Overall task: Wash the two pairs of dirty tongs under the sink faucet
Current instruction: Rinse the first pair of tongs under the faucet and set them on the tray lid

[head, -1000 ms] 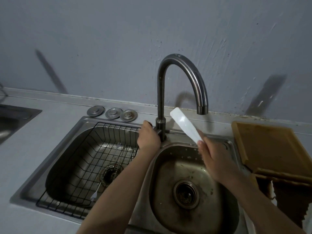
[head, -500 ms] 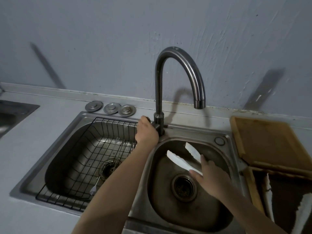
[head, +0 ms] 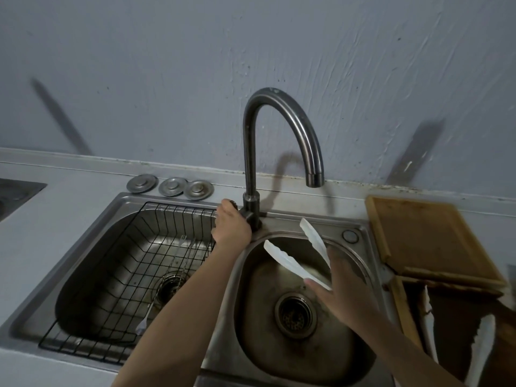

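Note:
My right hand (head: 342,286) holds a pair of white plastic tongs (head: 290,262) over the right sink basin (head: 251,325), both arms spread apart and pointing up-left, below and left of the faucet spout (head: 315,178). No water shows at the spout. My left hand (head: 230,227) grips the faucet handle (head: 232,203) at the base of the dark curved faucet. A second pair of white tongs (head: 481,347) lies at the lower right edge, partly cut off. A thin metal utensil with a white tip (head: 145,321) lies in the left basin's wire rack.
A black wire rack (head: 122,263) fills the left basin. Three metal drain lids (head: 170,186) sit on the counter behind it. A wooden cutting board (head: 430,241) lies right of the sink, with a dark tray edge (head: 403,311) below it. The wall stands close behind.
My right hand brought the tongs down from under the spout into the right basin, and their arms have spread apart. My left hand stayed on the faucet handle.

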A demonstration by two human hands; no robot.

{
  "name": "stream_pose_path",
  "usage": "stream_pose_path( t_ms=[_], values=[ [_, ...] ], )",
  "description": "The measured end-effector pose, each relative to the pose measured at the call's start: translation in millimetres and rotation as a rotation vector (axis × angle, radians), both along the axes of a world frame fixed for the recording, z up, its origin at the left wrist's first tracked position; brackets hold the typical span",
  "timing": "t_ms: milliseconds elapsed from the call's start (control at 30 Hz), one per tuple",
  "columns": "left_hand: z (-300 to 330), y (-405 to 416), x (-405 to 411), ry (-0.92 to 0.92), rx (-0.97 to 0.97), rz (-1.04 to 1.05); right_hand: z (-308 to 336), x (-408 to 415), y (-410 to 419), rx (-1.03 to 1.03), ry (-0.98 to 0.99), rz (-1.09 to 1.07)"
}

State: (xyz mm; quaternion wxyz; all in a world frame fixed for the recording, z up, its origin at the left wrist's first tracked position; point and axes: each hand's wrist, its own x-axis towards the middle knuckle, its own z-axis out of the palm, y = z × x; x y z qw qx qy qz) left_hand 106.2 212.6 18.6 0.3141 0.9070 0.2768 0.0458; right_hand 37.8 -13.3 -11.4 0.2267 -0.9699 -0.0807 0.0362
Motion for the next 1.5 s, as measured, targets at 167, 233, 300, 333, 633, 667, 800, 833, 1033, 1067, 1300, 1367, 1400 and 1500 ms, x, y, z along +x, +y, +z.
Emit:
stream_pose_path(
  t_ms=[167, 233, 300, 333, 633, 667, 800, 833, 1033, 1067, 1300, 1367, 1400, 1500],
  values=[
    [-2, 0, 0, -0.003, 0.037, -0.017, -6, 2, -2, -0.179, 0.401, -0.007],
    [-2, 1, 0, 0.005, 0.045, -0.025, -11, 0, -3, -0.174, 0.366, -0.035],
    [-3, 2, 0, 0.027, 0.064, -0.043, -12, -2, -5, -0.147, 0.326, -0.090],
    [-4, 3, 0, 0.034, 0.068, -0.049, -11, -3, -6, -0.160, 0.337, -0.082],
    [-27, 0, -18, -0.019, -0.152, -0.028, 1, -1, -59, 0.084, 0.550, -0.143],
    [-30, -7, -20, 0.018, -0.146, -0.014, 8, 1, -68, 0.163, 0.539, -0.157],
    [-33, -53, -27, 0.097, -0.106, -0.107, 37, 13, -101, 0.470, 0.385, -0.302],
    [-34, -68, -26, 0.072, -0.112, -0.144, 43, 16, -110, 0.506, 0.314, -0.347],
    [-10, -144, -10, -0.224, -0.107, -0.651, 51, 37, -148, 0.387, 0.021, -0.470],
    [-7, -156, -6, -0.209, -0.076, -0.762, 48, 40, -154, 0.323, -0.004, -0.476],
    [-24, -218, 20, -0.151, 0.367, -1.194, 37, 59, -178, 0.159, 0.069, -0.537],
    [-32, -228, 24, -0.111, 0.454, -1.206, 34, 65, -182, 0.128, 0.101, -0.544],
    [-36, -232, 25, -0.082, 0.489, -1.217, 30, 69, -186, 0.126, 0.103, -0.538],
    [-45, -237, 30, -0.036, 0.520, -1.216, 24, 80, -192, 0.153, 0.119, -0.529]
  ],
)
